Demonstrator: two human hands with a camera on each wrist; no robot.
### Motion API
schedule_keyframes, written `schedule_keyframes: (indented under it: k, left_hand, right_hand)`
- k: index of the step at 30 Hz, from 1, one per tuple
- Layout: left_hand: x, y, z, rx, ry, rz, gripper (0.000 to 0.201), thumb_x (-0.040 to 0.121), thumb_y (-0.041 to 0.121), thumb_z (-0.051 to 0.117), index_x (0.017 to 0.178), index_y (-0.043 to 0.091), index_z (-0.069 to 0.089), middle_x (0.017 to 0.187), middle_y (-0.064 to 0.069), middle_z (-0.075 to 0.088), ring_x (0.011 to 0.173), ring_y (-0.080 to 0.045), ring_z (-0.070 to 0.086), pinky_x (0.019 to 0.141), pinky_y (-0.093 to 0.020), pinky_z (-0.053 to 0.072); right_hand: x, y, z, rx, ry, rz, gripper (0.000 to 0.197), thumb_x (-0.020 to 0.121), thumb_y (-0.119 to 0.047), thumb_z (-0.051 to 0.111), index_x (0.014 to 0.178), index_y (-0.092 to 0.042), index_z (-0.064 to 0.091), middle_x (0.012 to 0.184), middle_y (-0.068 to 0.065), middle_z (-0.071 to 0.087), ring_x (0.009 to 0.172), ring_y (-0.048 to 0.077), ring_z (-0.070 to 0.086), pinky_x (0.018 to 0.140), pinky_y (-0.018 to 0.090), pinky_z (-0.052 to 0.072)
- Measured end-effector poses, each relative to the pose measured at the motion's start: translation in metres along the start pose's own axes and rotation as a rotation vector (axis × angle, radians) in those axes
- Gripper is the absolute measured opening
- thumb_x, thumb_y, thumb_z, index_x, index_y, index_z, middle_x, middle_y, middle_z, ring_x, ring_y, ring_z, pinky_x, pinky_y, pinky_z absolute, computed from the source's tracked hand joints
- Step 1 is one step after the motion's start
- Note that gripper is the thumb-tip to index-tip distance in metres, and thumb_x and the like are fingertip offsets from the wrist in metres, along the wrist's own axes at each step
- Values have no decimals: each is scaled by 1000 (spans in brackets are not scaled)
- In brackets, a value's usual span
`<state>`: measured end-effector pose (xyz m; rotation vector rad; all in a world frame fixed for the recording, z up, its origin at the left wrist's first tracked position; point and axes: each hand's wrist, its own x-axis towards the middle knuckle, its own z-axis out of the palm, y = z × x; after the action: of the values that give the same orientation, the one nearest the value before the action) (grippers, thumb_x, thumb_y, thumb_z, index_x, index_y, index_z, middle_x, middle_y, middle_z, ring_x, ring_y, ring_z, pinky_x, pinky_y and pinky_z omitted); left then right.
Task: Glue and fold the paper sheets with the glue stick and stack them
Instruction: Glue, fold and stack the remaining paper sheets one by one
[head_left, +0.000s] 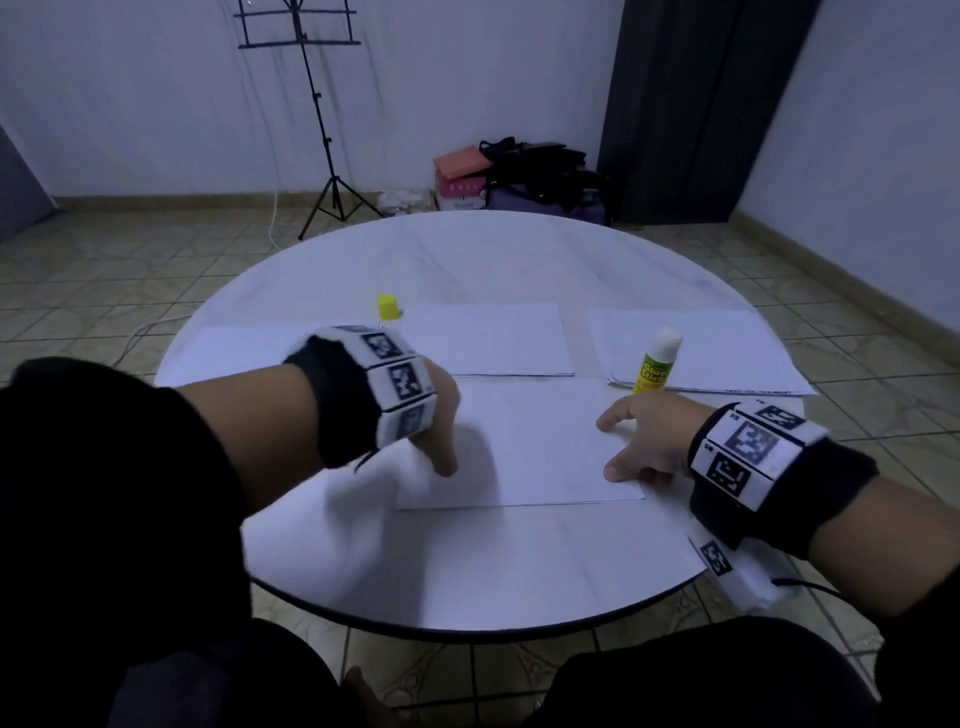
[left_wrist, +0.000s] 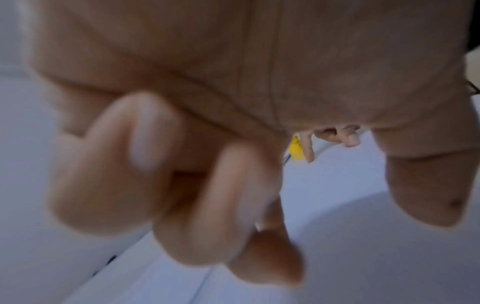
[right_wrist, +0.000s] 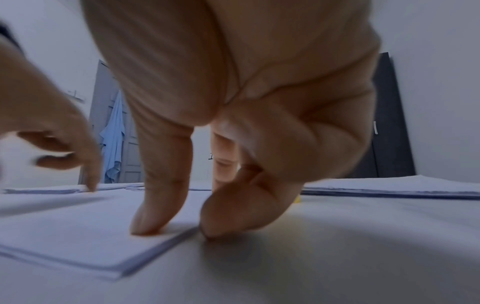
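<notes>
Head view desk: round white marble-look desk (head_left: 467, 260) is carrying a folded white paper sheet (head_left: 535, 441).
Room: beige tiled floor (head_left: 104, 270) is meeting white walls.
Hands: left hand (head_left: 436, 431) is touching the sheet, fingers loosely curled, holding nothing; right hand (head_left: 644, 441) is pressing its edge fingertips-down.

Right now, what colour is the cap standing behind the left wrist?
Yellow; the cap shows best in the head view.

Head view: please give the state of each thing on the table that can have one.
glue stick: upright, uncapped, glue tip exposed.
yellow cap: off, standing apart.
front paper: flat, folded double.
left hand: one finger presses front paper.
right hand: fingers press its right edge.
</notes>
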<state>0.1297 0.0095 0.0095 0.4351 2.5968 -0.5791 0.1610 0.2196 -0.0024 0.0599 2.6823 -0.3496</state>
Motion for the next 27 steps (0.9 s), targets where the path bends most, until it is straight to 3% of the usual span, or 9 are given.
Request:
schedule_keyframes:
  k: [2, 4, 6, 8, 11, 15, 19, 24, 27]
  left_hand:
    - [14, 24, -17, 4, 109, 58, 73, 73, 69, 61, 125, 18, 59, 121, -3, 62, 108, -23, 59, 75, -26, 36]
    - [22, 55, -30, -58, 186, 127, 86, 73, 75, 56, 141, 23, 43, 141, -5, 47, 127, -25, 47, 93, -33, 39]
    - [28, 85, -35, -120, 156, 181, 91, 81, 72, 51, 151, 22, 22, 155, -4, 27, 141, -24, 27, 109, -37, 27]
    - [32, 99, -30, -156, 149, 206, 86, 83, 66, 53, 149, 20, 24, 151, -7, 32, 138, -25, 32, 100, -35, 32]
    - [36, 81, -16, -173, 116, 238, 82, 74, 68, 62, 138, 22, 39, 136, -3, 46, 121, -26, 50, 85, -32, 38]
    - [30, 28, 8, -197, 71, 234, 78, 62, 64, 76, 120, 21, 46, 123, 2, 47, 113, -23, 54, 88, -31, 42]
    - [18, -19, 35, -243, 48, 148, 72, 52, 58, 84, 98, 23, 42, 105, 11, 42, 103, -17, 52, 83, -30, 40]
    - [15, -35, 46, -247, 65, 108, 84, 45, 62, 85, 101, 18, 41, 108, 8, 41, 106, -19, 50, 94, -38, 43]
    - [13, -35, 45, -231, 40, 100, 86, 42, 65, 83, 104, 21, 42, 109, 9, 40, 109, -19, 48, 95, -41, 44]
  right_hand:
    - [-1, 0, -1, -41, 10, -15, 59, 80, -25, 74, 133, -22, 48, 82, -9, 49, 82, 15, 52, 74, 21, 42]
    - [0, 0, -1, -91, 26, -33, 60, 79, -28, 74, 133, -22, 48, 102, -3, 56, 94, 17, 56, 70, 19, 41]
    - [1, 0, -2, -92, 29, -46, 61, 77, -28, 75, 132, -23, 49, 92, -6, 54, 81, 13, 55, 52, 15, 41]
    - [2, 2, -2, -83, 26, -57, 61, 77, -27, 76, 131, -23, 49, 81, -10, 49, 77, 12, 53, 48, 12, 38]
    - [4, 6, -1, -97, 30, -66, 61, 78, -31, 75, 132, -23, 49, 104, -5, 54, 102, 16, 55, 69, 19, 40]
    - [8, 11, -2, -21, -27, -42, 61, 77, -22, 77, 131, -25, 48, 73, -8, 42, 57, 9, 43, 34, 12, 33]
    - [12, 16, -5, 31, -85, -9, 67, 75, -9, 78, 132, -27, 46, 66, -1, 50, 41, 10, 42, 30, 14, 32]
    - [6, -4, -5, -221, -96, -8, 66, 77, -13, 75, 132, -17, 39, 76, -4, 44, 57, 12, 43, 45, 20, 33]
    - [2, -30, -7, -381, -88, -83, 61, 81, -18, 72, 131, -11, 38, 108, 2, 55, 85, 19, 52, 54, 23, 36]
